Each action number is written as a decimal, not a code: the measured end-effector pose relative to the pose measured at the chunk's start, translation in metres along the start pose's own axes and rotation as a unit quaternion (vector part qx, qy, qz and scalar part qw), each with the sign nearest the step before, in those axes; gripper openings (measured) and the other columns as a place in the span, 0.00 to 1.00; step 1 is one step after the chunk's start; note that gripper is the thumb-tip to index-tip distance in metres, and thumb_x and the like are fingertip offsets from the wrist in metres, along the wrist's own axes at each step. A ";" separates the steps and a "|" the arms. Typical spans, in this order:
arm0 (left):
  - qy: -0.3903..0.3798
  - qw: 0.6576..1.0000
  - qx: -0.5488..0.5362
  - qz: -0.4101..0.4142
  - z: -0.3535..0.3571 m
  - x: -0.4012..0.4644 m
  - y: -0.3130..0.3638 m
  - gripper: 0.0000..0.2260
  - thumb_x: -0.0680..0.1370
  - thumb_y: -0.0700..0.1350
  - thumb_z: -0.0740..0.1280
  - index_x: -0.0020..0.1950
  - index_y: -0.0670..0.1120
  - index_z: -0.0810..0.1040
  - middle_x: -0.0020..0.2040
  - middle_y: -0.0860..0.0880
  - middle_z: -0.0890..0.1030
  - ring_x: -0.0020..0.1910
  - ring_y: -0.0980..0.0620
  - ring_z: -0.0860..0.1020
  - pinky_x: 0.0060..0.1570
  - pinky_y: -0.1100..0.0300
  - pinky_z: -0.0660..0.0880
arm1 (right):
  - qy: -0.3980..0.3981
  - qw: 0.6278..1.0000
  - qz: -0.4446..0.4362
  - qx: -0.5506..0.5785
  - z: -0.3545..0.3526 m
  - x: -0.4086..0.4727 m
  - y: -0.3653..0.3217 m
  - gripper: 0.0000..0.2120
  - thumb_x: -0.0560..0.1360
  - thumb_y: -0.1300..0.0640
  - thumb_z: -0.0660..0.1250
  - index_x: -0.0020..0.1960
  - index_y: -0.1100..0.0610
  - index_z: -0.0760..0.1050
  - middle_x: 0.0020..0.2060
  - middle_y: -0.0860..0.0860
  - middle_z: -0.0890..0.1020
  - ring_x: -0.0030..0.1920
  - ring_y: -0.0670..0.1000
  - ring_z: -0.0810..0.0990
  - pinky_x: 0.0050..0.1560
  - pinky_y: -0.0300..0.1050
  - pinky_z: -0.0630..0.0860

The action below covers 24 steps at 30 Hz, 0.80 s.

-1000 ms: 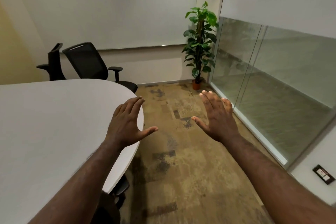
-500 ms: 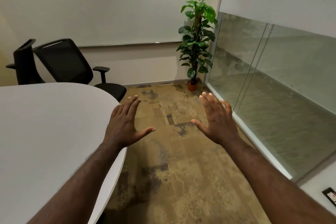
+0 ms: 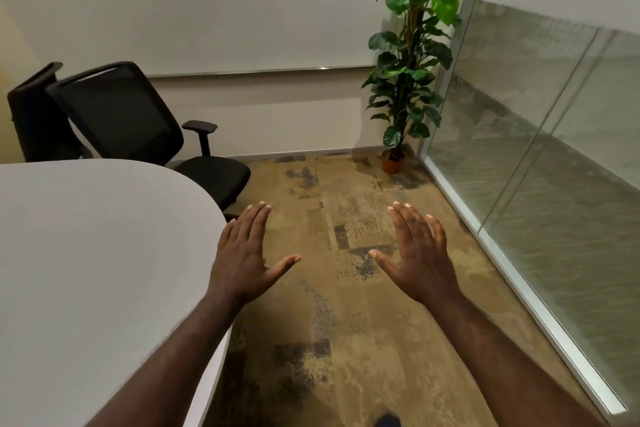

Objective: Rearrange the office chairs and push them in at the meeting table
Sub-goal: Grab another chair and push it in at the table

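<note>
Ahead, both hands (image 3: pixel 332 260) hover spread and empty, chair (image 3: pixel 145 135) seemingly unpushed.

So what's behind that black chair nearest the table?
Behind the nearer chair stands a second black chair, mostly covered by it; only its backrest shows. Beyond both is the pale wall. The table hides both chairs' bases.
</note>
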<state>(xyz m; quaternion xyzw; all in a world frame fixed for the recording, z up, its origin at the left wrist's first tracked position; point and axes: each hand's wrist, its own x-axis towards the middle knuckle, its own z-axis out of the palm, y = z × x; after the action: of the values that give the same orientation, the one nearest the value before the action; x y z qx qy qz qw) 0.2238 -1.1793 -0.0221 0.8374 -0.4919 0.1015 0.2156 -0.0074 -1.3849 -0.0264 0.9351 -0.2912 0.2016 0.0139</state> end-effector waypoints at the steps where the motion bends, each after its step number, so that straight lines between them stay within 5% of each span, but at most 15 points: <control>1: -0.001 1.000 0.002 -0.007 0.008 0.015 -0.003 0.44 0.70 0.74 0.57 0.77 0.50 0.54 0.78 0.48 0.58 0.76 0.48 0.54 0.73 0.44 0.55 | 0.002 1.000 -0.005 0.006 0.009 0.018 0.008 0.38 0.74 0.34 0.55 0.75 0.56 0.54 0.75 0.54 0.60 0.74 0.52 0.54 0.72 0.55 0.44; 11: 0.011 0.995 0.039 -0.093 0.069 0.158 -0.021 0.43 0.69 0.75 0.56 0.77 0.51 0.53 0.77 0.49 0.59 0.76 0.48 0.56 0.73 0.48 0.53 | -0.014 0.996 -0.079 0.037 0.072 0.200 0.080 0.36 0.75 0.35 0.56 0.74 0.57 0.56 0.74 0.55 0.62 0.73 0.55 0.59 0.71 0.58 0.48; 24: 0.000 0.986 0.062 -0.154 0.141 0.311 -0.110 0.44 0.69 0.76 0.55 0.77 0.51 0.53 0.77 0.49 0.59 0.76 0.50 0.55 0.73 0.49 0.50 | -0.056 0.984 -0.161 0.048 0.180 0.399 0.093 0.36 0.75 0.35 0.55 0.75 0.55 0.55 0.74 0.54 0.61 0.74 0.53 0.55 0.72 0.54 0.43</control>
<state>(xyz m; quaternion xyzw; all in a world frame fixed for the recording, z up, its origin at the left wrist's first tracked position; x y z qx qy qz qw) 0.4676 -1.4401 -0.0573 0.9148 -0.3499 0.0975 0.1769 0.3072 -1.7031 -0.0468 0.9792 -0.1272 0.1575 -0.0149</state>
